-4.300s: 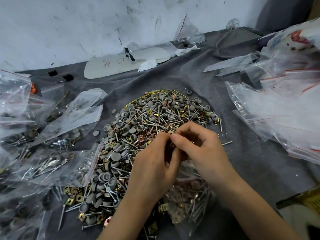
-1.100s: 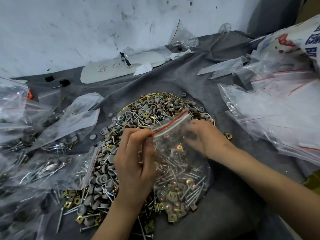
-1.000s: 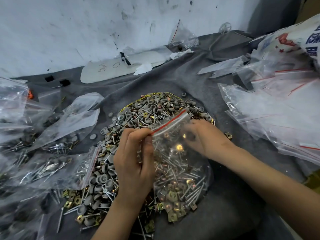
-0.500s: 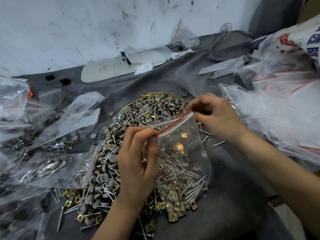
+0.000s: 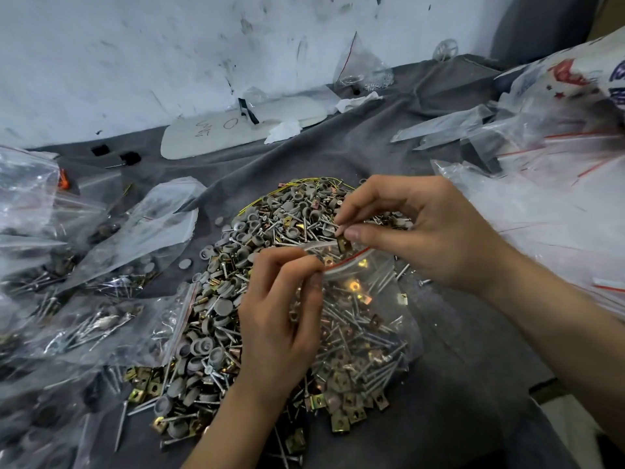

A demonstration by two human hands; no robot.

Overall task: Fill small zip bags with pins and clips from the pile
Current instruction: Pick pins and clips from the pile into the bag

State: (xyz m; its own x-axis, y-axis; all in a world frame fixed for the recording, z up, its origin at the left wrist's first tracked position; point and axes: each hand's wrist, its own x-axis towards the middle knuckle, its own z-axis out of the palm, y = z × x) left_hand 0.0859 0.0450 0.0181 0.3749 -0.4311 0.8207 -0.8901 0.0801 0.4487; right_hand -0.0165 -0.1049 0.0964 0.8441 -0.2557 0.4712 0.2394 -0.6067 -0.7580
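Spillage is looming: your left hand [image 5: 277,319] is pinching the lip of the zip bag [image 5: 365,326] just under your right hand [image 5: 429,231], which is pinching a brass clip [image 5: 341,241] over the mouth, and a sagging lip could be dropping it onto the pile [image 5: 270,238].

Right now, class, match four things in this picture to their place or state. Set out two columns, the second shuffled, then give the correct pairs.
Column one:
1 left hand
2 right hand
3 white board
4 clear bags

Column two:
a pinches a brass clip
b lies flat by the wall
c heaped at the far right
d pinches the lip of the open zip bag

Pairs: 1-d, 2-a, 3-b, 4-c.
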